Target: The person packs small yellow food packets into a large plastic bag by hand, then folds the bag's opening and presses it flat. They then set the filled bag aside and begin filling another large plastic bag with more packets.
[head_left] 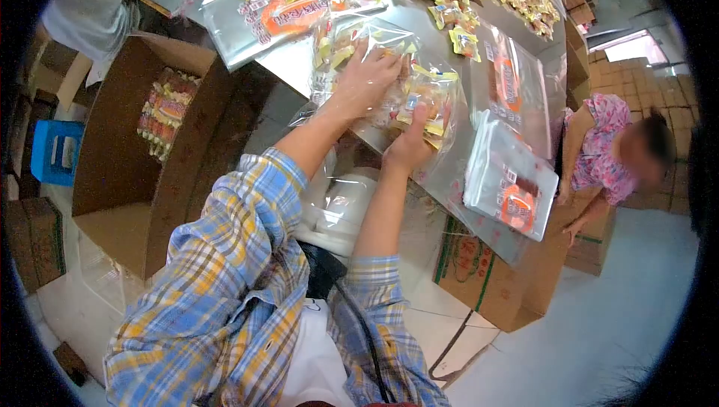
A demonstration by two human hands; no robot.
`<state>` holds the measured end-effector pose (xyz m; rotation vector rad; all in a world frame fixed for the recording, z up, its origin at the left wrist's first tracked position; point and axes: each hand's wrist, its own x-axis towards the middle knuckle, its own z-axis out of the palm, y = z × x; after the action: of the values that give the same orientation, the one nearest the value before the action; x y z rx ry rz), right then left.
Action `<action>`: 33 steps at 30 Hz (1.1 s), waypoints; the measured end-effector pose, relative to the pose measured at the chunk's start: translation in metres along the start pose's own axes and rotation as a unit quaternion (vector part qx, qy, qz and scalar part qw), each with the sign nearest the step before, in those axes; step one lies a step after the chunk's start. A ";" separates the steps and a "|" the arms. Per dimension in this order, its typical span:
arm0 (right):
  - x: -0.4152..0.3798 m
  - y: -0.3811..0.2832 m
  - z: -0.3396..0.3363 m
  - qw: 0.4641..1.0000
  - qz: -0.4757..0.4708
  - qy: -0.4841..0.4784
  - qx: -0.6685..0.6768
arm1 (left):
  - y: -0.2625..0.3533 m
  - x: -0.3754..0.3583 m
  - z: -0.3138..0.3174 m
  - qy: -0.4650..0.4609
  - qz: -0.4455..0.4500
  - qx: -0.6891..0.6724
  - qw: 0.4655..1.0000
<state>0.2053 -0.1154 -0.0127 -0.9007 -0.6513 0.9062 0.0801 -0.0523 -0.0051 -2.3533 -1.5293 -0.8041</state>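
Currently both hands work a clear bag (397, 85) of small yellow-wrapped snacks at the worktop (419, 14) edge, frame centre. Left hand (365, 77) lies spread flat on top, pressing it; right hand (410, 145) pinches the bag's lower edge, thumb up. Risk, as I judge it: the bag overhangs the edge, so a slipped pinch could spill snacks to the floor or the open box (127, 160) at left. Empty bags (509, 178) right of centre carry orange labels; writing too blurred to read.

Orange printed labels on the clear bags (511, 182) and red print on the carton (468, 261), all too blurred to read.
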 end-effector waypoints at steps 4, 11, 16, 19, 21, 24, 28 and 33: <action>0.010 0.017 -0.007 0.998 -0.055 -0.035 -0.014 | -0.014 0.008 0.001 0.050 -0.048 -0.001 0.998; 0.019 0.048 -0.039 0.998 -0.033 -0.053 0.025 | -0.007 0.008 0.000 0.078 -0.019 0.048 0.996; 0.011 0.038 -0.023 0.997 -0.048 -0.062 0.000 | -0.005 0.013 -0.001 -0.083 -0.022 0.046 0.995; 0.014 0.049 -0.024 0.991 -0.098 -0.071 -0.063 | -0.007 0.013 0.009 0.001 -0.022 0.013 1.000; 0.015 0.046 -0.027 0.990 -0.094 -0.082 -0.062 | -0.009 0.013 0.011 0.039 -0.004 0.006 0.999; 0.010 0.048 -0.017 0.991 -0.100 -0.057 -0.066 | -0.012 0.017 0.008 0.030 0.021 0.019 0.999; 0.007 0.033 -0.017 0.994 -0.055 -0.074 -0.058 | -0.016 0.015 0.027 0.046 0.019 0.022 0.999; 0.016 0.045 -0.010 0.869 -0.361 -0.047 -0.336 | -0.029 0.009 0.017 0.065 0.008 0.022 0.998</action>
<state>0.2036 -0.0914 -0.0554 -1.1001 -1.3231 0.0169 0.0619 -0.0251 -0.0175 -2.2328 -1.4586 -0.8908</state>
